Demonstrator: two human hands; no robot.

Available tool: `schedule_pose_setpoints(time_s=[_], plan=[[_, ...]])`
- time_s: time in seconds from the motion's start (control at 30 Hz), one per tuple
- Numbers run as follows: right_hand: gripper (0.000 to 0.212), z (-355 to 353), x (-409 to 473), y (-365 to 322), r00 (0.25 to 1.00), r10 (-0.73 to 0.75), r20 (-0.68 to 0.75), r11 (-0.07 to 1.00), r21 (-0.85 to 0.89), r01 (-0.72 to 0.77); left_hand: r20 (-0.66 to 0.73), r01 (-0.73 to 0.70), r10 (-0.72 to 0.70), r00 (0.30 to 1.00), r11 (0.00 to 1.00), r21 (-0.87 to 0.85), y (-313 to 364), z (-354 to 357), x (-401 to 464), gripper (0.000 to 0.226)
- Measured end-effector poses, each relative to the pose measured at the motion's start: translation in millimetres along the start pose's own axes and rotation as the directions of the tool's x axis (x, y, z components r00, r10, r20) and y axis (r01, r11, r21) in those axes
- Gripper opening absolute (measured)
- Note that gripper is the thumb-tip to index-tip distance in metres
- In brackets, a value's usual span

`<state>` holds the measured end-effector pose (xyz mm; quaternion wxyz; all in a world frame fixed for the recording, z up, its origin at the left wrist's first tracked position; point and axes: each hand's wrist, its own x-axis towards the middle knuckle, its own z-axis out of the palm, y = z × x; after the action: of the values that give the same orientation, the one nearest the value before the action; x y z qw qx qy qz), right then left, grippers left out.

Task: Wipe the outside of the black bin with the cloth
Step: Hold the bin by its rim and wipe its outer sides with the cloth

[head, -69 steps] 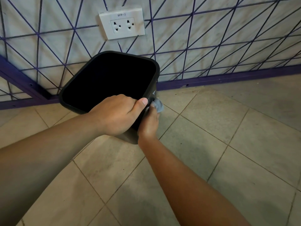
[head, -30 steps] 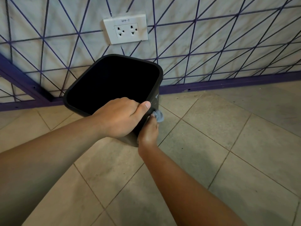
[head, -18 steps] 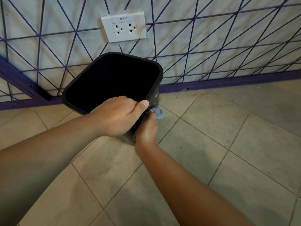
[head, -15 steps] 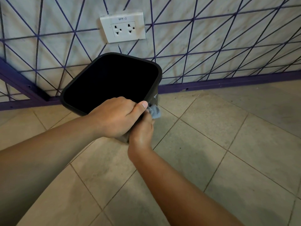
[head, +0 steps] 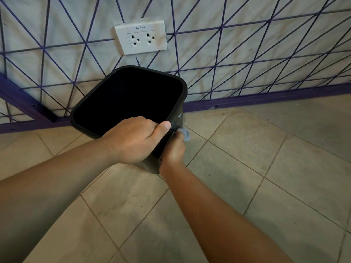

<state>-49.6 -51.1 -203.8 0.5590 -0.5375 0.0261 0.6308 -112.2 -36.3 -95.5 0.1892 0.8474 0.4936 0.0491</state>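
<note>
Beige tiled floor [head: 247,168] is carrying a tilted black square plastic bin [head: 176,118]; left hand [head: 133,141] is gripping its rim, right hand [head: 173,149] is pressing a small grey-blue cloth [head: 185,133] against its side.

One head-worn view, looking forward and down, close over both forearms; tiled floor [head: 247,186] fills six o'clock, patterned wall [head: 228,44] at twelve (no second view here).

- Both forearms are showing bare, with no sleeves reaching into view.
- The left hand [head: 135,141] and right hand [head: 173,149] are wearing nothing.
</note>
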Motion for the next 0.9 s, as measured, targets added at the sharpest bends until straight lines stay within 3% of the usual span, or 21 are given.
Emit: schedule_pose_setpoints(time_s=[0.13,0.3,0.43,0.57,0.8,0.9], plan=[[0.109,10,-27,6,0.990,-0.133,0.046,0.991,0.041,0.131,0.047,0.006,-0.005,0.999,1.000,-0.018,-3,0,1,0.061],[0.083,5,-9,-1,0.997,-0.070,0.025,0.997,0.040,0.069,0.014,0.012,-0.011,1.000,0.999,-0.041,-1,1,1,0.061],[0.108,12,-28,8,0.989,-0.136,0.052,0.989,0.067,0.133,0.035,0.023,-0.021,0.999,0.999,-0.045,-2,0,1,0.061],[0.096,6,-8,3,0.994,-0.108,0.002,0.992,0.068,0.108,0.013,0.025,-0.024,1.000,0.998,-0.057,-1,1,1,0.061],[0.097,17,-36,-1,0.998,-0.062,-0.003,0.996,0.062,0.062,0.038,0.029,-0.028,0.999,0.999,-0.043,-3,0,2,0.059],[0.113,14,-9,1,0.998,-0.033,-0.050,0.993,0.112,0.039,0.031,0.033,-0.031,0.999,0.998,-0.060,-2,1,2,0.061]])
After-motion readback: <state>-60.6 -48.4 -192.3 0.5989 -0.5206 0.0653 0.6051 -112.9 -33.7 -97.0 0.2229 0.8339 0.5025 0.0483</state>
